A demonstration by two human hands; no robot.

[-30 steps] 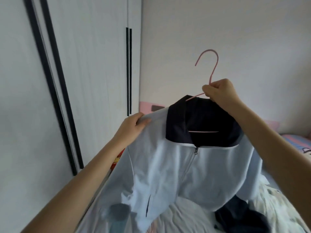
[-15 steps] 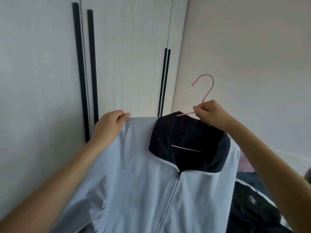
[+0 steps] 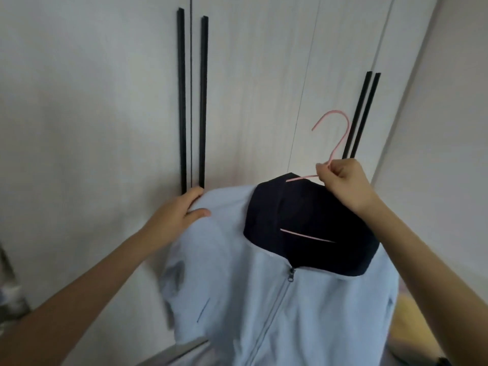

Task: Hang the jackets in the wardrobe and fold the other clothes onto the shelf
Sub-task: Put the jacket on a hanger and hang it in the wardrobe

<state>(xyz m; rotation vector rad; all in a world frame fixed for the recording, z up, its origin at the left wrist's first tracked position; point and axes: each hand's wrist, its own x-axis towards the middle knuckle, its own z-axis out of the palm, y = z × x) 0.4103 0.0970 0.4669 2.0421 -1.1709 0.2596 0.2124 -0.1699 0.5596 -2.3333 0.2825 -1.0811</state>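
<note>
The wardrobe [image 3: 92, 128] fills the background. Its doors are shut, and a pair of black handles [image 3: 202, 101] runs vertically along one door seam.

Just below those handles, the left hand [image 3: 179, 215] grips the shoulder of the jacket [image 3: 264, 307], with the thumb on the front of the cloth and the fingers curled behind it. The jacket is held up in front of the doors, front toward the camera. It is zipped up to the dark collar [image 3: 303, 215], which lies open.

The jacket sits on the hanger [image 3: 336, 138]. A pink bar shows inside the collar and the hook rises above it. The right hand [image 3: 343, 183] pinches the hanger at the base of the hook. A second pair of handles [image 3: 361, 114] stands behind the hook.

Judged status: the jacket is on its hanger but not yet hung. No rail is in view.

Hazards from this point:
- Both hands are occupied and the doors are shut, so one hand must let go to open a door.
- If the left hand lets go, the shoulder may slide off the hanger arm. The cloth hides whether it is seated.
- The right hand would then carry the full weight on a thin neck, so the hanger may twist and the jacket tip.
- The jacket hangs near the doors, so an opening door could push against it.
- The hook could catch a handle.
</note>
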